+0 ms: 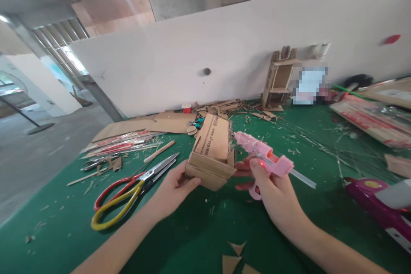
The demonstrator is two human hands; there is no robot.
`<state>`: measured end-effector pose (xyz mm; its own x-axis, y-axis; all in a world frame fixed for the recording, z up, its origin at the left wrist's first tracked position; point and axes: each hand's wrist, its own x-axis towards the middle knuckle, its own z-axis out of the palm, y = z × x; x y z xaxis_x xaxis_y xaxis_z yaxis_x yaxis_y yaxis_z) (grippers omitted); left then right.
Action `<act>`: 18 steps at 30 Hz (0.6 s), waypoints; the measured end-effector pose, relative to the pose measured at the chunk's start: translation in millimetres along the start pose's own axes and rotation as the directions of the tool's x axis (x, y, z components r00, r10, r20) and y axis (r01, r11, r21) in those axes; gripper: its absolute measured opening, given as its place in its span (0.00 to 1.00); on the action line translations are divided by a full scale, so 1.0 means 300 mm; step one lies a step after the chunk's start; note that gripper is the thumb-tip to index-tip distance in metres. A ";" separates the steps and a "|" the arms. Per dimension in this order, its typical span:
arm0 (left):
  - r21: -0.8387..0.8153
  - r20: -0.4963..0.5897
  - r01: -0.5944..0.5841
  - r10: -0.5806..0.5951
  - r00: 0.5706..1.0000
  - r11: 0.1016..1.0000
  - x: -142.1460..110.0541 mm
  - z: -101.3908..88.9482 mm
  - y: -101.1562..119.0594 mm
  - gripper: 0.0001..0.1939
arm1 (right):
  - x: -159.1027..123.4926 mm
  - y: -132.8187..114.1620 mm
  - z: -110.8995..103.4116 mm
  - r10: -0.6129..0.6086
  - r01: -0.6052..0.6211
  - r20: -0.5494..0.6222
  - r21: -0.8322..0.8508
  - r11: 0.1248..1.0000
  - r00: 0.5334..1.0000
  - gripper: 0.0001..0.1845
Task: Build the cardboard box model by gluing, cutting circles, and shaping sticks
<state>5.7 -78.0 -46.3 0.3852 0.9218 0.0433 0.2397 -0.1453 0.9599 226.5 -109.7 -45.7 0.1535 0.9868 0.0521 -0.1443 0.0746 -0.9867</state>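
My left hand grips the lower left corner of a small cardboard box structure with black printing on its face, held tilted above the green table. In my right hand is a pink hot glue gun, a clear glue stick poking out of its back and a small red light glowing on its side. The gun's nozzle points at the box's upper right edge; whether it touches cannot be made out. Large scissors with one red and one yellow handle lie left of my left hand.
A taller cardboard stand is near the white partition. Cardboard sheets, scraps and plastic-wrapped sticks litter the green table. A purple glue gun lies at right; a red cup stands behind.
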 end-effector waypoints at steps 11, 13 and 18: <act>-0.303 -0.207 -0.142 0.081 0.975 0.942 0.150 -0.104 -0.111 0.18 | -0.075 0.014 -0.125 -0.077 0.159 0.238 -0.347 0.924 0.968 0.20; -0.308 -0.234 -0.163 0.091 0.968 0.937 0.161 -0.089 -0.125 0.19 | -0.076 0.023 -0.112 -0.098 0.190 0.250 -0.376 0.907 0.963 0.20; -0.202 -0.281 -0.188 0.127 0.951 0.961 0.168 -0.089 -0.149 0.22 | -0.060 -0.003 -0.055 -0.122 0.273 0.362 -0.400 0.875 0.924 0.18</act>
<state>-9.4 -15.5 -79.7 0.1469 0.9593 0.2412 -0.0226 -0.2405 0.9704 240.0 -130.0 -48.2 -0.1946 0.9548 0.2246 0.3070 0.2767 -0.9106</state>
